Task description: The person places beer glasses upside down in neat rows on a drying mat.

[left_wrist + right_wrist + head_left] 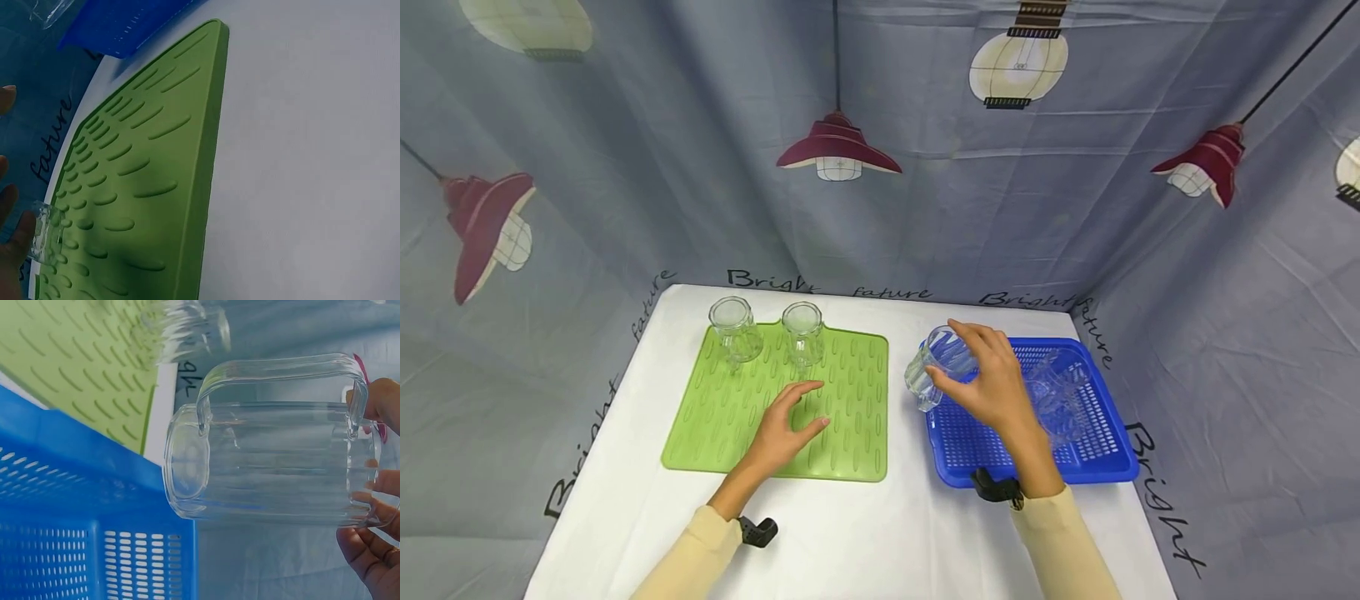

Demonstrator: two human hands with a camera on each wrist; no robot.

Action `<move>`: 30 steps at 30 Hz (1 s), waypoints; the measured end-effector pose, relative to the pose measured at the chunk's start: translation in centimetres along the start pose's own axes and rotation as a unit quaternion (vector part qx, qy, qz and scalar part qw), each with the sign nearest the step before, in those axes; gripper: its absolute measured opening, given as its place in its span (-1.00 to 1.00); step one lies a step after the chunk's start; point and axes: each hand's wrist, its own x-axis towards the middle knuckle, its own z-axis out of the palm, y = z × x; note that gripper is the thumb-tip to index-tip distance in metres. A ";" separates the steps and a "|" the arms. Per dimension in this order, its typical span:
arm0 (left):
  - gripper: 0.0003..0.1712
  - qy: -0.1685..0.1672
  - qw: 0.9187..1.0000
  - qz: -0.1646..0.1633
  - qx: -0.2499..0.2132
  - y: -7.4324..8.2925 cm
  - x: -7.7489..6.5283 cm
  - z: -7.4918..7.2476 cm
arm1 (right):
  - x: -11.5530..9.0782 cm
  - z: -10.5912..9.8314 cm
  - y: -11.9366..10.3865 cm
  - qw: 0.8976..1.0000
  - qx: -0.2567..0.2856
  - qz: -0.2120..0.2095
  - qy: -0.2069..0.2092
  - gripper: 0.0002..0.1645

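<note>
Mugs of clear glass (pixel 739 337), two, stand on the ribbed green mat (pixel 857 454), seemingly done. Your right hand (pixel 992 379) pinches a third glass mug (pixel 925 383) near its rim beside the perforated blue basket (pixel 1090 477), clear glassware (pixel 1060 404) apparently left inside; your left hand (pixel 778 433) hovers half-open, empty.

The right hand (pixel 992 379) holds a clear, handled glass mug (pixel 929 375) near its rim, tilted by the basket (pixel 1060 477); the left hand (pixel 778 437) hovers above the mat (pixel 859 408).
</note>
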 end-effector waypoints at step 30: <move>-0.16 -0.038 0.999 0.016 -0.007 1.8 2.0 1.5 | 0.7 3.1 -2.9 0.999 0.019 -0.046 -0.015 -0.09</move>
